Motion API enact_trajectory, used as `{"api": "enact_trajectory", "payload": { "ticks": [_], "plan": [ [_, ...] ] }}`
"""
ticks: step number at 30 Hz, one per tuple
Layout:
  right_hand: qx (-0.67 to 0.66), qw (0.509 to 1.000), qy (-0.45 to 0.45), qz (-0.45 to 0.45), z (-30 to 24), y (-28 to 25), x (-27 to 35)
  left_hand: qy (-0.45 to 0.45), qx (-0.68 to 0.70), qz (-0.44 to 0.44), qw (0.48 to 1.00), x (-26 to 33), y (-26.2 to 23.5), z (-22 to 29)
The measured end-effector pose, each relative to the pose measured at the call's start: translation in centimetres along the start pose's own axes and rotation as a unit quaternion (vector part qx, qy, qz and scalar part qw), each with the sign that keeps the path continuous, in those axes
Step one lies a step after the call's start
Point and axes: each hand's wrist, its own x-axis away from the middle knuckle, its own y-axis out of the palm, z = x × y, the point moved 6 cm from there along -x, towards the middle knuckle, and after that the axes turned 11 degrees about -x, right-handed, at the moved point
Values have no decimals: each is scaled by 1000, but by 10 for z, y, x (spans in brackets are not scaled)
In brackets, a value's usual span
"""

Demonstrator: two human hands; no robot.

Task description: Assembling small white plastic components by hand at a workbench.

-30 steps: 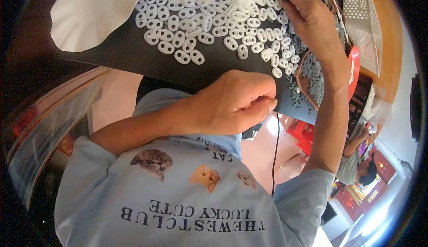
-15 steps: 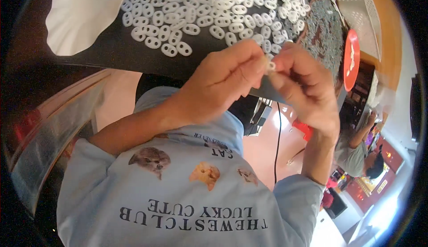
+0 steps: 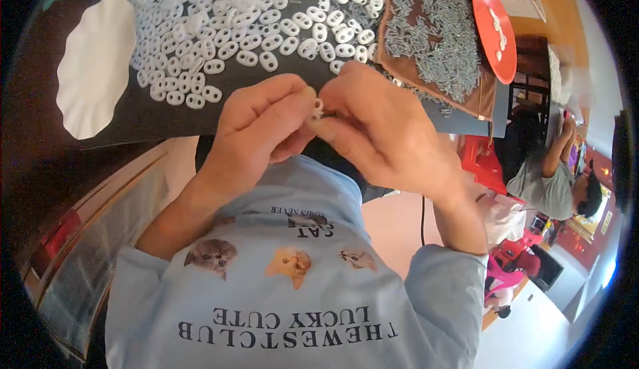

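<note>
Left hand (image 3: 256, 136): pinching a small white oval piece (image 3: 317, 108) at the fingertips, above the near edge of the dark surface (image 3: 166, 112).
Right hand (image 3: 383, 132): gripping the same piece from the other side, touching the left.
White pieces (image 3: 226, 29): lying heaped on the surface.
Metal pins (image 3: 432, 36): lying piled on brown sheet.
Red plate (image 3: 496, 32): sitting far right.

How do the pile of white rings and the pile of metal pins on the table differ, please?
The white rings are oval, flat plastic pieces with two holes; the metal pins are thin, straight and grey. The rings lie on the dark table itself, while the pins lie on a brown sheet. The rings sit left of centre, the pins to the right. Both are loose heaps of many small parts.
</note>
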Motion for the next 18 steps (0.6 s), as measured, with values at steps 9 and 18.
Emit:
{"api": "enact_trajectory", "payload": {
  "ticks": [9,18],
  "plan": [
    [44,995,-82,46,-7,-2,7,-13,-63,-10,998,-3,12,2],
    [-81,995,18,53,7,-2,15,142,-223,26,964,-2,11,16]
  ]
}}
